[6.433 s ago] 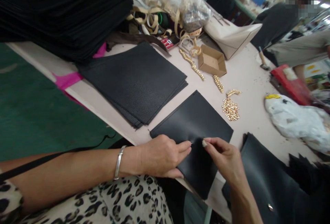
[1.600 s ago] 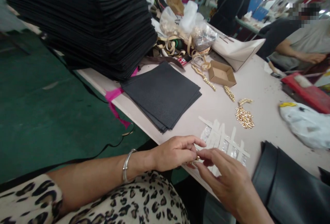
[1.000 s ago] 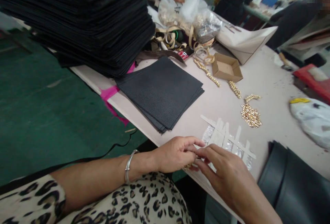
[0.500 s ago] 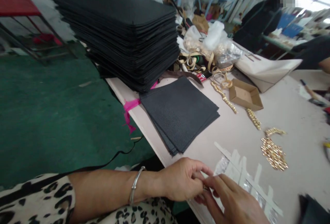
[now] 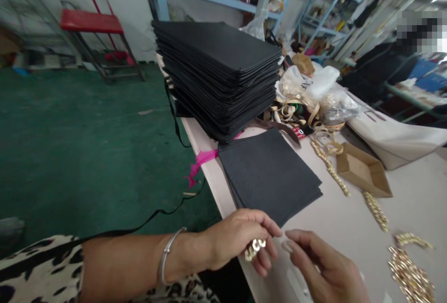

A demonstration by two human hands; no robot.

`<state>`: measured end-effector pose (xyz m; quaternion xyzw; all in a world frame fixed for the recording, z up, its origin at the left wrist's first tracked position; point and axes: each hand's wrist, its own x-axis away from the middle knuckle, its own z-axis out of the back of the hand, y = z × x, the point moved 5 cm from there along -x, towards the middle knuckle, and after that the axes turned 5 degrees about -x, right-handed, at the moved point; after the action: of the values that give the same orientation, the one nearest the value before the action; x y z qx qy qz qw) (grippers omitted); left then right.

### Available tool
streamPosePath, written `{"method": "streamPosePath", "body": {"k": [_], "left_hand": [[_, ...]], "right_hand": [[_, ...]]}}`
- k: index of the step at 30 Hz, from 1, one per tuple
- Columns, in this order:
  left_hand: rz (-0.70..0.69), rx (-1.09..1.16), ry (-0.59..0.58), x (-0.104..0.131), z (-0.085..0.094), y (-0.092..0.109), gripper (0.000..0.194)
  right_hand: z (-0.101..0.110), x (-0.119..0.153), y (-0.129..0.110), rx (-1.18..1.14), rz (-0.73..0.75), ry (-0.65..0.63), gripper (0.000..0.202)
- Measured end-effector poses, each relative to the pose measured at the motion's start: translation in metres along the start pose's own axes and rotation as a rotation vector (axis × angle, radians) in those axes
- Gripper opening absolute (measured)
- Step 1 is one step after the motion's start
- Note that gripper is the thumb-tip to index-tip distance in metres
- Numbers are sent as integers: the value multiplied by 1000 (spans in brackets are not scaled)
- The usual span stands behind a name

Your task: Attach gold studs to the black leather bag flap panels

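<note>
My left hand (image 5: 246, 242), with a silver bangle on the wrist, is curled around a small cluster of gold metal pieces (image 5: 255, 249) that shows below the thumb. Close to its fingertips is my right hand (image 5: 324, 265), thumb and forefinger nearly together in a pinch. Whatever lies between them, if anything, is too small to make out. Both hands are over the near edge of the table (image 5: 366, 256). Just beyond them lies a low stack of dark grey textured sheets (image 5: 268, 172). Farther right, a heap of similar gold pieces (image 5: 412, 275) rests on the table.
A tall stack of black sheets (image 5: 223, 70) stands behind. Strips of gold pieces (image 5: 330, 168) lie near an open cardboard box (image 5: 365, 170). A white bag (image 5: 401, 131), straps and plastic bags crowd the back. Pink tape (image 5: 200, 161) hangs off the left edge. A person (image 5: 377, 65) is beyond.
My hands have drawn slightly apart, and the gold pieces in my left hand now show. The view has swung left and up, so the table's things sit farther right and lower.
</note>
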<state>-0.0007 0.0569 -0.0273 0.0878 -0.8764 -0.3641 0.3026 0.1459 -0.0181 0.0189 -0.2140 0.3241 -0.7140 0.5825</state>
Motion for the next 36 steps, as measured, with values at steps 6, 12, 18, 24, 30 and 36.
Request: {"method": "streamPosePath", "body": {"k": [6,12,18,24,30,36], "left_hand": [[-209,-67,372,36,57,28,44],[-151,-9,410,52,76,18,49],[-155,21,402,52,76,21,48],[-103,-73,437,57,85,14,56],[-262,-306,368,58,79,23,22],[-176,-32,331,26,61,24,31]], "right_hand": [[2,-70,28,15,-244,98,45],[-21,-128,34,-97,-203,91,48],[-34,-135,26,195,16,148,39],[-41,-99,19,117,-3,89,36],[-51,-65,16,-65,-57,54,32],[-54,-67,17,-210,-151,-15,35]]}}
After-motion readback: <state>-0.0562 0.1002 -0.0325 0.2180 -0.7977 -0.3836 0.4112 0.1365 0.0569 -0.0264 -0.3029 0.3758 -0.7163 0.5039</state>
